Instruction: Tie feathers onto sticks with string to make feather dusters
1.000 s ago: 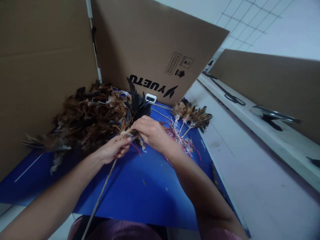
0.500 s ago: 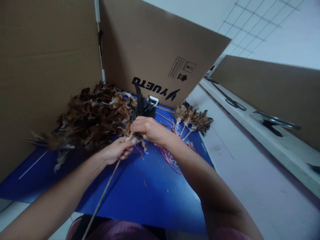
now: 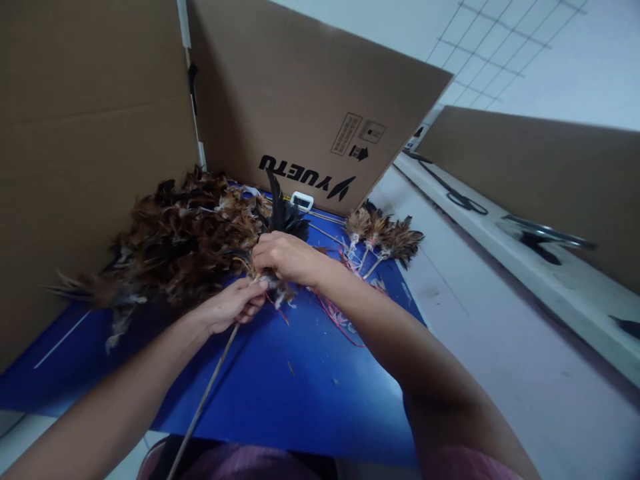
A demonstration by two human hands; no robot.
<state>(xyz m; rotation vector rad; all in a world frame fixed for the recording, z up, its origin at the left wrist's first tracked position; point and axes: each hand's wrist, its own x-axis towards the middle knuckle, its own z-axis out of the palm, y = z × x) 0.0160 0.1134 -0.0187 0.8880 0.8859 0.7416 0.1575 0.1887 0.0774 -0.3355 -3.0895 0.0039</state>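
My left hand (image 3: 237, 305) is closed around the top of a thin stick (image 3: 205, 395), where feathers are gathered. The stick slants down toward my lap. Just above it, my right hand (image 3: 280, 257) pinches at the feather bunch, its fingertips partly hidden behind the knuckles. Long black feathers (image 3: 283, 213) rise behind the right hand from the same bunch, and pale fluffy ones hang below it. To the left lies a big heap of brown feathers (image 3: 180, 240). Several small feather bunches on sticks (image 3: 385, 233) rest to the right.
Pink and red string (image 3: 340, 319) lies tangled on the blue table (image 3: 300, 380). Cardboard panels (image 3: 300, 87) stand at the back and left, with a white buckle-like piece (image 3: 302, 201) at their foot. Scissors (image 3: 465, 202) lie on a white ledge at right.
My right hand has shifted slightly left and down over the feather bunch. The left hand keeps its hold on the stick. The whole view has drifted a little.
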